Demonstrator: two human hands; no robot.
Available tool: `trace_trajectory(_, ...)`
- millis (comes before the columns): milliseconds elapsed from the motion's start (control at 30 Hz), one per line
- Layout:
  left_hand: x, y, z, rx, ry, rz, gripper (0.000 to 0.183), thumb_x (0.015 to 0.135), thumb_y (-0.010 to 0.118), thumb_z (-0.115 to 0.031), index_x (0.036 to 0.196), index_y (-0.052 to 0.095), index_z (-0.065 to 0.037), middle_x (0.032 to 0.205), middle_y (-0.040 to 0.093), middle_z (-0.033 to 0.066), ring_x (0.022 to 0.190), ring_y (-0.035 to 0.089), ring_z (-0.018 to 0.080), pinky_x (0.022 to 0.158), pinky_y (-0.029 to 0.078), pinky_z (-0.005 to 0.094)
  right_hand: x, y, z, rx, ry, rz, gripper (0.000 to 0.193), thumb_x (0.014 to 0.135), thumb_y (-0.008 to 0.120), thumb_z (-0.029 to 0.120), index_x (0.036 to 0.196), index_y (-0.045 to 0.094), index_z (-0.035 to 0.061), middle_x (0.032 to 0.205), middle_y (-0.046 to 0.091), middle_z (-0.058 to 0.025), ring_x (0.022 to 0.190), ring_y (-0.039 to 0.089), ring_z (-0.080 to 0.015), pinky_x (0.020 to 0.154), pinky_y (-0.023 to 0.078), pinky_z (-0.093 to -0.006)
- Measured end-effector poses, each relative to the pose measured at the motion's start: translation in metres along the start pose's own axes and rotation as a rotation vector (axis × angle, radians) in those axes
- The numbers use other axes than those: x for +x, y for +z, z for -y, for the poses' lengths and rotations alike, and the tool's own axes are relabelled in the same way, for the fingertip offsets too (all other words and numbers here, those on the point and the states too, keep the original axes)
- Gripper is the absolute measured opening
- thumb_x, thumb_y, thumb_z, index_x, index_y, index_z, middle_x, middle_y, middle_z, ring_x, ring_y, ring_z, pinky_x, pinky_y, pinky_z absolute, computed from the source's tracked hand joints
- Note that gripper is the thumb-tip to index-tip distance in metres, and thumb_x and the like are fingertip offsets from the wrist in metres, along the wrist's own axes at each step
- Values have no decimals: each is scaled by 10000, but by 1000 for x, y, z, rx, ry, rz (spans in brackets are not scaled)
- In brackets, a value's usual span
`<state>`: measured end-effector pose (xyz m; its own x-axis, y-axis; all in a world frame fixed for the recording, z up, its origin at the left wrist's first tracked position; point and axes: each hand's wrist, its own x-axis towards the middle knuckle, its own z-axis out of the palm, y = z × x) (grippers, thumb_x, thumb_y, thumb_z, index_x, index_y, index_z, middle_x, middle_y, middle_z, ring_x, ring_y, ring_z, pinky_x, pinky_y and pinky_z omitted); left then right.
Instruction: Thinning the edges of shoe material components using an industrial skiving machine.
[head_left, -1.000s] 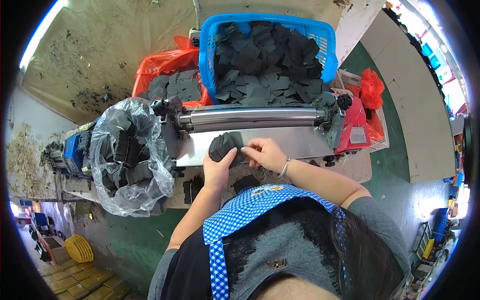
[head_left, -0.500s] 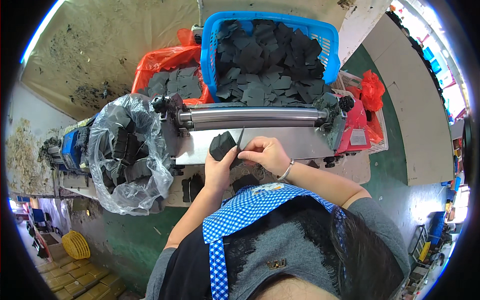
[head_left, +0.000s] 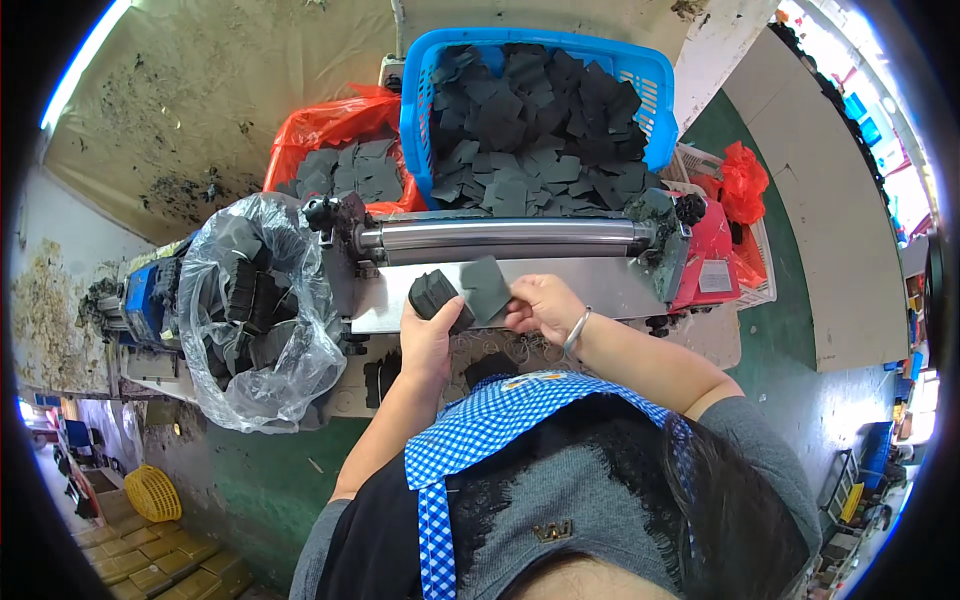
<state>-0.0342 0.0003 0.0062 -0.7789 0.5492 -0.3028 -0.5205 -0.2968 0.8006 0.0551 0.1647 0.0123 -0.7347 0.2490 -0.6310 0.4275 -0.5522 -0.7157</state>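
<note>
My left hand (head_left: 430, 335) is closed round a thick stack of black square sheets (head_left: 432, 293), thumb on its right side. Between the fingertips of my right hand (head_left: 543, 304), a single dark grey square sheet (head_left: 486, 290) is pinched by its right edge, its flat face turned up. That sheet sits just right of the stack, over the metal feed plate (head_left: 585, 288) of a roller machine. A shiny steel roller (head_left: 510, 235) runs across the machine just beyond both hands.
Behind the roller stands a blue basket (head_left: 418, 110) heaped with dark squares, beside a red plastic bag (head_left: 315, 125) of more squares. A clear plastic bag (head_left: 225, 395) holding black stacks is at the left. The machine's red end housing (head_left: 708, 255) is at the right.
My right hand has drawn the single sheet away from the stack to the right and turned it from edge-on to flat. My left hand with the stack has shifted slightly left.
</note>
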Motion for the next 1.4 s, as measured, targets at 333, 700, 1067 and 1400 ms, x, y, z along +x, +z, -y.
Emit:
trace_trajectory(333,5,-16,3,110,93,-56,251,807,634,-53,1043,570,5,996,615,85,816,606,150,717,511,293,2,-18,0,-146,46,-239,210,885,439,209,826,505,18,624,535,-70,461,591,-210,378,459,-309)
trace_trajectory(700,4,-15,-1,131,151,-71,309,790,654,-38,1081,562,12,968,608,63,842,592,144,750,495,276,-3,-1,-13,-335,54,-70,220,905,423,193,821,496,4,638,575,-101,490,608,-201,418,482,-286)
trace_trajectory(1067,-6,-10,-7,33,42,4,272,815,638,-44,1073,561,-4,972,601,51,844,587,134,744,495,275,77,-28,114,-1037,-803,-506,201,786,631,254,814,655,57,733,659,-97,696,633,-271,679,495,-328)
trace_trajectory(1400,-8,-17,-7,48,85,-86,230,821,616,-73,1030,548,-5,855,613,60,758,596,147,698,492,276,163,-28,130,-1629,-225,-489,422,662,762,284,969,668,10,1033,635,-187,989,609,-303,860,482,-360)
